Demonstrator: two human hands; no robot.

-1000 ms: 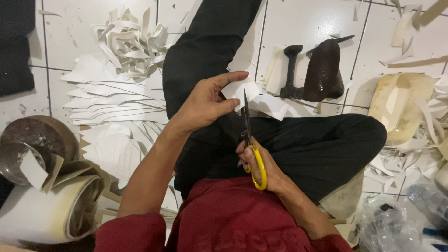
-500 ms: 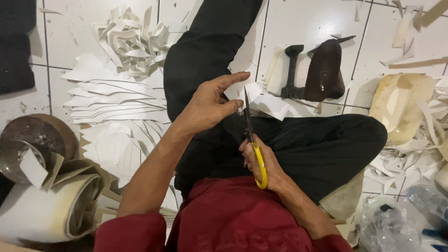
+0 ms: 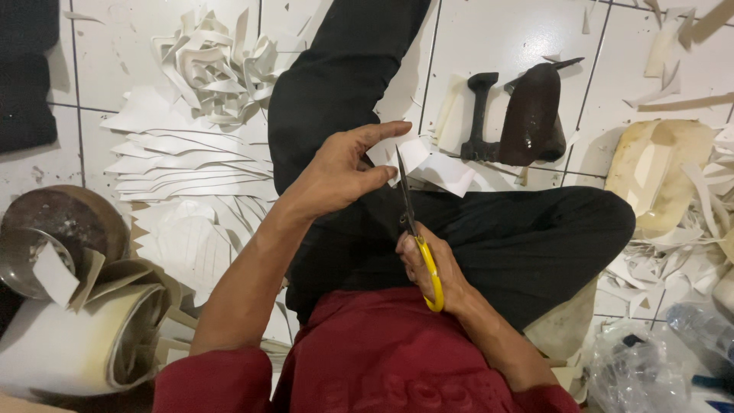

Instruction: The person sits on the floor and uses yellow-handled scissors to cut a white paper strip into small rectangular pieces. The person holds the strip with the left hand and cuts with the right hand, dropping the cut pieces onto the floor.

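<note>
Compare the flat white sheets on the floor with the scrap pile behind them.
The sheets lie flat, fanned in an overlapping stack; the scrap pile is curled strips in a loose heap. The sheets are broad, pointed pieces; the scraps are narrow. Both are white and lie on the tiled floor.

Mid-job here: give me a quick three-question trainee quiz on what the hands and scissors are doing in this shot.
1. Which hand grips the yellow-handled scissors?
2. True or false: the left hand pinches a white paper piece at the blades.
3. Where is the stack of cut white shapes: A) on the lap, B) on the tiled floor by the left arm?

Key: 1. The right hand. 2. True. 3. B.
</note>
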